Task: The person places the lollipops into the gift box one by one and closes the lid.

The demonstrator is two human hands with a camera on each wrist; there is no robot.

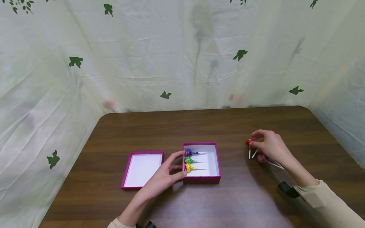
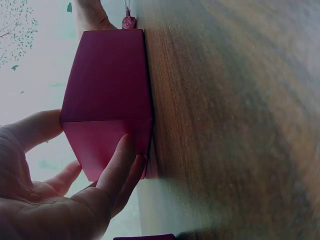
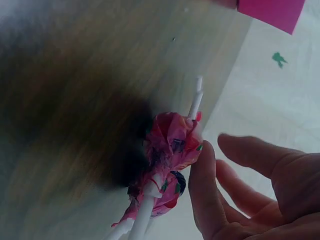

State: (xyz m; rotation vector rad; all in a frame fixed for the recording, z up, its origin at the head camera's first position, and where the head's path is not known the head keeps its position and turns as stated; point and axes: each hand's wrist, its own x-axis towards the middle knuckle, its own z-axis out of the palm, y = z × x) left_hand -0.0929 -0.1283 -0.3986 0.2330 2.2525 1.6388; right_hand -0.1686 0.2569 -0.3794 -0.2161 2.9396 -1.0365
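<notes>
My left hand [image 1: 165, 174] rests against the left side of a magenta box [image 1: 201, 180], thumb by the near corner; in the left wrist view its fingers lie along the box wall [image 2: 110, 75]. Inside, a purple lollipop [image 1: 188, 153], a green lollipop [image 1: 188, 160] and a yellow lollipop [image 1: 188, 167] lie in a column, sticks pointing right. At the right, my right hand [image 1: 271, 145] reaches over a red lollipop [image 1: 249, 141], thumb and fingers apart in the right wrist view. Closer to that camera lie pink-wrapped lollipops [image 3: 175, 140] with white sticks.
The box's lid [image 1: 142, 169], white inside with a magenta rim, lies left of the box. Everything is on a brown wooden table [image 1: 171, 129]. A pale curtain [image 1: 176, 63] with green leaf shapes hangs behind and at both sides. Black straps [image 1: 288, 190] circle the wrists.
</notes>
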